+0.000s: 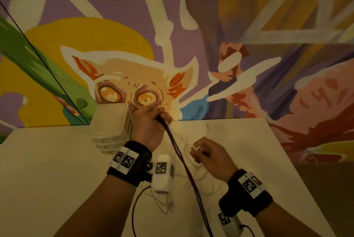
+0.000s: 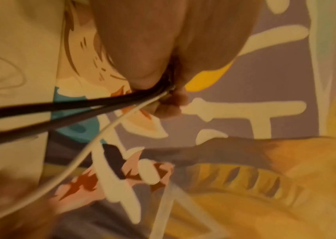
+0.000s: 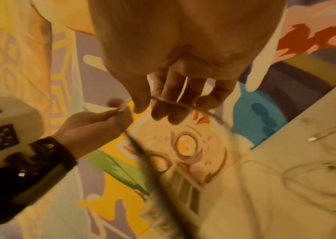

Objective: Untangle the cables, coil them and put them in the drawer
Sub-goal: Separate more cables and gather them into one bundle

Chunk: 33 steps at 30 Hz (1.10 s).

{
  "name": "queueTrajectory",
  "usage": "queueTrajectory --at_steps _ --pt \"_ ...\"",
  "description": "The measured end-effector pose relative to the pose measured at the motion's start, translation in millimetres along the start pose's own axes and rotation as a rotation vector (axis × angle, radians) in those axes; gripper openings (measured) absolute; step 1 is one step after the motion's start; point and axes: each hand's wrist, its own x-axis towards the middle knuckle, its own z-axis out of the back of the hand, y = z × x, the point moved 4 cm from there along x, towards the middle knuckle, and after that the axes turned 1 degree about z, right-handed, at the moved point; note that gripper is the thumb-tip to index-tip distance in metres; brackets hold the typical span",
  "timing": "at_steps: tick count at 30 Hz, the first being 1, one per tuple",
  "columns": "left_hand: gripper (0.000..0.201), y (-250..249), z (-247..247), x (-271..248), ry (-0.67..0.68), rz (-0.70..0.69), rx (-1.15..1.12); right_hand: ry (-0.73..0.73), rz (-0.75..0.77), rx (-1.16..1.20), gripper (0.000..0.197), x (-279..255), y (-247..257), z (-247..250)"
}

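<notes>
A: Gripping a bundle, is it, that left hand (image 1: 148,121)?

B: Yes. Its fingers are curled tight round the dark cable (image 1: 180,152) and a thin white cable (image 2: 93,140), both held raised above the table (image 1: 47,169). The dark cable runs as two strands from that fist down toward the person, passing between the two wrists.

A: And the right hand (image 1: 208,155)?

B: Lower and nearer the body than the left. Its thumb and fingers pinch a thin white strand, fingers bent; in the right wrist view the strand crosses under the fingertips (image 3: 163,113).

A: Where is the rest of the tangle?

B: Loose thin white wires (image 1: 193,177) lie on the table beneath and beyond the right hand, with more trailing below the left wrist.

A: The drawer?

B: A pale plastic drawer unit (image 1: 110,127) stands just left of the left hand, against the painted wall (image 1: 249,26). Whether a drawer is open, I cannot tell.
</notes>
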Motion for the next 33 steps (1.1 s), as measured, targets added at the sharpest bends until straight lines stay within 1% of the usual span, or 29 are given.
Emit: queueTrajectory --at_steps 2,3,4,5,6,7,8,9,10,11,12,13,14,15,16,18,20,21,22,23,24,25,27,29,30,31,32,33 --pt "0.021 -27.8 13.7 8.8 -0.073 -0.040 -0.069 0.066 -0.053 -0.061 0.014 -3.1 -19.8 20.2" --pt "0.022 -41.1 21.3 11.8 -0.115 -0.073 -0.067 0.078 -0.089 -0.073 0.015 -4.9 -27.5 31.3" --pt "0.023 -52.0 29.1 13.8 -0.152 -0.113 -0.040 0.065 -0.119 -0.061 0.015 -6.1 -32.4 41.9" --pt "0.023 -58.7 33.8 14.2 -0.175 -0.150 0.015 0.022 -0.141 -0.028 0.014 -6.3 -33.6 51.0" --pt "0.023 -60.6 36.0 13.7 -0.194 -0.184 0.116 -0.037 -0.150 0.016 0.011 -5.1 -30.9 57.9" --pt "0.021 -58.4 34.1 10.7 -0.203 -0.216 0.275 -0.090 -0.145 0.055 0.007 -2.1 -24.4 61.7" --pt "0.019 -51.3 30.2 6.3 -0.199 -0.243 0.500 -0.117 -0.126 0.078 0.003 2.1 -14.6 61.4" --pt "0.017 -40.6 22.3 0.0 -0.166 -0.257 0.751 -0.120 -0.096 0.079 0.003 7.4 -1.9 57.5" --pt "0.018 -26.4 13.1 -6.6 -0.092 -0.254 0.977 -0.103 -0.055 0.068 0.004 12.6 13.6 51.0" --pt "0.022 -9.9 2.0 -14.4 0.029 -0.226 1.158 -0.078 -0.008 0.051 0.004 17.3 29.2 43.4" --pt "0.024 6.8 -8.2 -21.8 0.162 -0.190 1.281 -0.057 0.040 0.032 0.004 20.5 44.2 36.7" --pt "0.022 20.6 -16.4 -27.8 0.264 -0.162 1.341 -0.052 0.085 0.014 0.004 22.9 57.3 31.8" --pt "0.021 28.1 -21.3 -31.3 0.310 -0.166 1.355 -0.059 0.121 0.004 0.005 24.6 67.4 29.6" --pt "0.025 28.2 -24.6 -32.0 0.302 -0.202 1.355 -0.067 0.143 -0.001 0.005 26.3 72.8 29.2" --pt "0.031 21.9 -24.0 -29.0 0.241 -0.259 1.349 -0.065 0.151 -0.003 0.005 26.6 75.3 30.2" --pt "0.036 -4.6 -15.7 -16.7 0.002 -0.378 1.260 -0.041 0.116 -0.039 0.006 26.8 62.5 36.0" --pt "0.032 -42.3 0.9 -4.9 -0.239 -0.465 0.975 0.011 0.035 -0.173 0.010 24.3 34.7 43.5" --pt "0.029 -60.2 10.5 -0.8 -0.319 -0.488 0.790 0.043 -0.014 -0.249 0.013 22.5 18.8 45.9" --pt "0.027 -73.6 16.9 0.3 -0.362 -0.494 0.626 0.061 -0.061 -0.301 0.013 20.2 4.4 48.2" --pt "0.028 -80.4 22.0 1.1 -0.380 -0.487 0.518 0.059 -0.096 -0.326 0.011 18.6 -6.2 50.3" --pt "0.030 -81.8 23.9 -0.1 -0.383 -0.468 0.480 0.034 -0.109 -0.318 0.010 18.1 -11.8 51.9" --pt "0.030 -77.9 24.7 -0.2 -0.386 -0.437 0.503 -0.018 -0.109 -0.279 0.013 19.0 -12.0 53.2" --pt "0.029 -62.5 27.8 -0.2 -0.380 -0.381 0.635 -0.150 -0.068 -0.115 0.015 23.3 -0.7 55.4" --pt "0.022 -48.9 31.0 -0.8 -0.360 -0.351 0.745 -0.272 0.012 0.034 0.012 26.4 24.3 59.8" --pt "0.021 -45.7 31.4 -2.3 -0.358 -0.349 0.762 -0.331 0.051 0.086 0.009 26.6 36.9 64.5" --pt "0.022 -44.8 32.3 -3.7 -0.366 -0.351 0.754 -0.383 0.089 0.097 0.006 24.6 49.9 71.4" --pt "0.026 -46.4 32.7 -5.9 -0.382 -0.364 0.737 -0.431 0.137 0.055 0.005 20.6 62.3 79.7" --pt "0.029 -51.3 35.1 -6.6 -0.416 -0.389 0.721 -0.467 0.193 -0.048 0.006 15.6 73.8 88.8"
